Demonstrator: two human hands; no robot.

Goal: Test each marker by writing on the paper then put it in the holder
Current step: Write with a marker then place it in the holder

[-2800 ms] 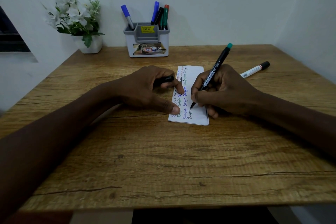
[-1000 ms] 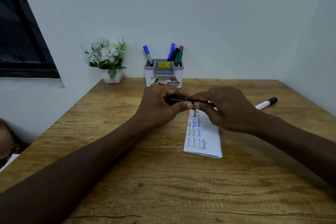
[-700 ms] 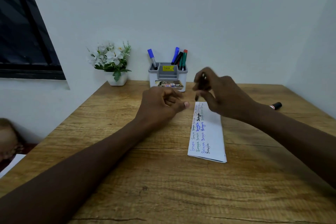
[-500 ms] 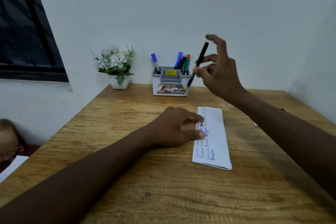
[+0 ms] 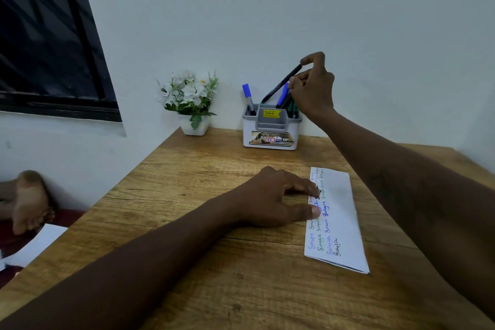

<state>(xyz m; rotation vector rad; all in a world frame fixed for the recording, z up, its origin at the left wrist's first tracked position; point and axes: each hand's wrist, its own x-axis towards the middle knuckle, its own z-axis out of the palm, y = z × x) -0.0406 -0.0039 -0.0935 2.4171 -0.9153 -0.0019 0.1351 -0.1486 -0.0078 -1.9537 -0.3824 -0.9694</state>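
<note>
Marker (image 5: 281, 84) pinched by right hand (image 5: 313, 88) above holder (image 5: 270, 128); left hand (image 5: 276, 198) rests flat, fingers on paper (image 5: 340, 217).

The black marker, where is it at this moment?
Head view: the right hand pinches the black marker, tilted, its lower end at the top of the holder by the far wall, right of the flower pot.

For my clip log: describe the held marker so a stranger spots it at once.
On the wooden table by the wall stands a white-and-grey plastic holder. Above it the right hand pinches a slim black marker. Unlike the markers standing inside, it has fingers gripping its upper end.
</note>
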